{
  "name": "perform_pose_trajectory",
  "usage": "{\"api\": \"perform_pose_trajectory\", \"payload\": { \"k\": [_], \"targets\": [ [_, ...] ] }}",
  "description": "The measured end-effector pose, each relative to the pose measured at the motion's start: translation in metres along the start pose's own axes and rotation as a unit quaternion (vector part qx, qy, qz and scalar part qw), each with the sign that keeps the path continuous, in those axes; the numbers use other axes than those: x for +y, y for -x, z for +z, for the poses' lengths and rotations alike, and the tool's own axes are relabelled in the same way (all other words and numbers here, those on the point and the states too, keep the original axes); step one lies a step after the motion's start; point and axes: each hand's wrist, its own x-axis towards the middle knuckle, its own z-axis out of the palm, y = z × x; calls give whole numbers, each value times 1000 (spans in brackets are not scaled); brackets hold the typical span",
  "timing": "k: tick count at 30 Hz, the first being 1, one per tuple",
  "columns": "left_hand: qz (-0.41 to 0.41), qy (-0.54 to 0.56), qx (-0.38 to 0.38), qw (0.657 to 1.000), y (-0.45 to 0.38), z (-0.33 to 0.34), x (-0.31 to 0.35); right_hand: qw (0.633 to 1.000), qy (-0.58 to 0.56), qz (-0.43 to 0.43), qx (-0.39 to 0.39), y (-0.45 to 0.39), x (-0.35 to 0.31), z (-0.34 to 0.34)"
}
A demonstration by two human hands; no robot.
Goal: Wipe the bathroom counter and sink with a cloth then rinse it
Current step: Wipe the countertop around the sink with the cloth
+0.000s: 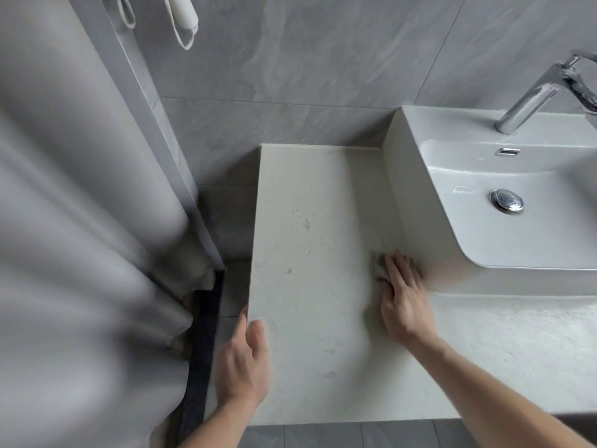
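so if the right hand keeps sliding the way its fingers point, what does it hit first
Probably the sink's outer side wall. The right hand presses the cloth flat on the counter, fingers aimed up and slightly right, fingertips already almost at that wall.

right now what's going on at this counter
A person is wiping the bathroom counter. The right hand presses a small grey cloth flat on the counter, right against the side of the sink. The left hand holds the counter's left edge. No water runs from the tap, and a curtain hangs at left.
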Motion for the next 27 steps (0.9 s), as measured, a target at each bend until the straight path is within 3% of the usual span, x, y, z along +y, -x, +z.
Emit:
{"api": "perform_pose_trajectory", "payload": {
  "k": [3,7,14,20,24,27],
  "targets": [
    [1,3,1,1000,1,-1,2,1000,-1,-14,-8,3,-34,15],
    [-2,2,-2,1000,0,-1,2,989,-37,-121,-70,1,-84,38],
    [42,14,38,998,-1,0,3,926,-127,-313,-169,7,-175,68],
    [-20,21,10,1000,-1,-1,6,919,-246,-261,-166,-3,-144,52],
    [-43,-2,14,999,-1,0,7,964,-203,-167,-41,-30,-65,26],
    [-48,-24,17,998,0,-1,13,983,-126,-131,-2,-51,-11,10]
  ]
}}
